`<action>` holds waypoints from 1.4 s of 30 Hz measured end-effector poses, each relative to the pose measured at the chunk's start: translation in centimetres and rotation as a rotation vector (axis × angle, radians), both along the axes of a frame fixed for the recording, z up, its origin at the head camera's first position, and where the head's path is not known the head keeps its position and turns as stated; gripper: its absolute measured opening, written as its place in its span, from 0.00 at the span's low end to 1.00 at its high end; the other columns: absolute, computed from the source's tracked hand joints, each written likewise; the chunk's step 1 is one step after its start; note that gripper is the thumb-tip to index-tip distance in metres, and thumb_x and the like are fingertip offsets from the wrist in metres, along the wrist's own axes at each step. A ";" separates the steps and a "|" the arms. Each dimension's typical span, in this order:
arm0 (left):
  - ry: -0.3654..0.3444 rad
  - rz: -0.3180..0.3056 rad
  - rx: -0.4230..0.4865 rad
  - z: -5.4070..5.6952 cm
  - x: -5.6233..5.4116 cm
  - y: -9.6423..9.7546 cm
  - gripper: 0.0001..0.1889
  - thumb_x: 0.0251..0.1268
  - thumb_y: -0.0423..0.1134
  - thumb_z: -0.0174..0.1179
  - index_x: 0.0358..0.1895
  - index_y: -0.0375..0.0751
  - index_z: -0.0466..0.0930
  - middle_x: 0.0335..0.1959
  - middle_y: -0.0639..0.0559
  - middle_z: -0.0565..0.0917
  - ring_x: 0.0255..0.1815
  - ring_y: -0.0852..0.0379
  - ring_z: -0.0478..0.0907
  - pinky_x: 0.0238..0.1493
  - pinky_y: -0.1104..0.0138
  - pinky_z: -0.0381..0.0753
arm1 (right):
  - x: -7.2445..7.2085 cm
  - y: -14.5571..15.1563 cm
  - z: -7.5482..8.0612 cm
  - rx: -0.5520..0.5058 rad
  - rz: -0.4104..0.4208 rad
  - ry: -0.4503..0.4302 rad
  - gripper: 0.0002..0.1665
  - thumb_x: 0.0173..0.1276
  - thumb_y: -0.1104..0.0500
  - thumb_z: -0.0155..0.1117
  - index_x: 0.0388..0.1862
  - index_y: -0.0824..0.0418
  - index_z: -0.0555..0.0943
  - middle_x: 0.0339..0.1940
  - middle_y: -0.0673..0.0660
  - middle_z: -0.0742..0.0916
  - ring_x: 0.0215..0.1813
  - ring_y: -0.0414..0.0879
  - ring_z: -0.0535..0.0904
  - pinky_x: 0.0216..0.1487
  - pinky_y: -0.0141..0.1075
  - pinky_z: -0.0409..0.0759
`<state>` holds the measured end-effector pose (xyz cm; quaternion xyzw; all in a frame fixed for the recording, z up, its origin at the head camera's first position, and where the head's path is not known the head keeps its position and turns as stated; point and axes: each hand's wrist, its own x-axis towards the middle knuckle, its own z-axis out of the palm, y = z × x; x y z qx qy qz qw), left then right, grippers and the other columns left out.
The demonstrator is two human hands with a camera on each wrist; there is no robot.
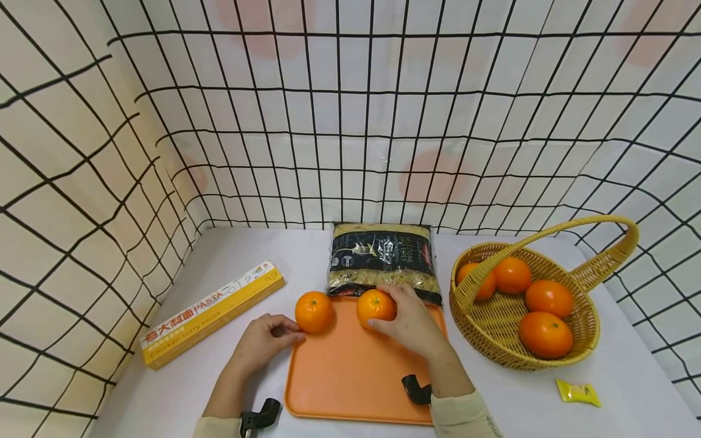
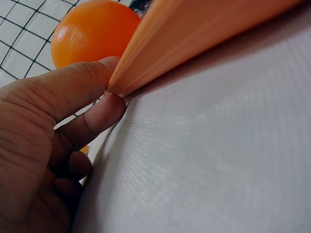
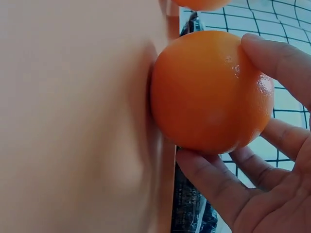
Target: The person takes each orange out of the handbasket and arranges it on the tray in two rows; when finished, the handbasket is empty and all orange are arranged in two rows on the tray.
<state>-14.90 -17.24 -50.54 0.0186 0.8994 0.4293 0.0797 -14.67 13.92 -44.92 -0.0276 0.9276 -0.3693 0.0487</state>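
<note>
White tabletop. Left hand (image 1: 267, 342) pinches tray (image 1: 350, 377) corner; right hand (image 1: 413, 322) cups 1 orange (image 1: 375, 305) there. Tilt risk: second orange (image 1: 314, 311) likely rolls off.

A wicker basket (image 1: 569, 347) with a tall arched handle stands on the white desk (image 1: 630, 377), and serves here as the landmark. Four oranges (image 1: 549, 297) lie inside it, two toward the back and two toward the front. Just in front of the basket, to its right, a small yellow sachet (image 1: 577, 392) lies flat. To the basket's left, toward the back, a dark pasta bag (image 1: 383, 255) lies on the desk. Far left of the basket, a long yellow box (image 1: 213, 313) lies at an angle. A checked cloth (image 1: 350, 121) rises behind the basket and along both sides.
</note>
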 end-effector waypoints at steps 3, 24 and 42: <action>0.000 -0.002 0.000 0.0 0.0 0.0 0.09 0.54 0.50 0.78 0.34 0.55 0.89 0.32 0.57 0.81 0.36 0.58 0.72 0.38 0.69 0.71 | -0.1 0.1 -0.2 -0.009 -0.001 0.012 0.44 0.58 0.48 0.80 0.73 0.47 0.73 0.67 0.55 0.76 0.63 0.56 0.78 0.62 0.59 0.77; -0.006 0.002 -0.010 -0.1 0.0 0.0 0.09 0.53 0.50 0.78 0.34 0.54 0.89 0.32 0.56 0.81 0.36 0.59 0.73 0.38 0.70 0.72 | -0.3 -0.1 -0.8 -0.024 -0.013 0.014 0.43 0.57 0.46 0.81 0.71 0.45 0.74 0.66 0.53 0.77 0.62 0.56 0.78 0.62 0.59 0.78; 0.013 -0.006 -0.014 -0.1 0.1 0.0 0.09 0.53 0.50 0.78 0.34 0.55 0.90 0.32 0.57 0.81 0.36 0.59 0.72 0.38 0.70 0.71 | 0.1 0.4 0.4 -0.031 -0.017 0.001 0.45 0.57 0.44 0.80 0.73 0.46 0.73 0.73 0.55 0.74 0.72 0.59 0.72 0.67 0.62 0.73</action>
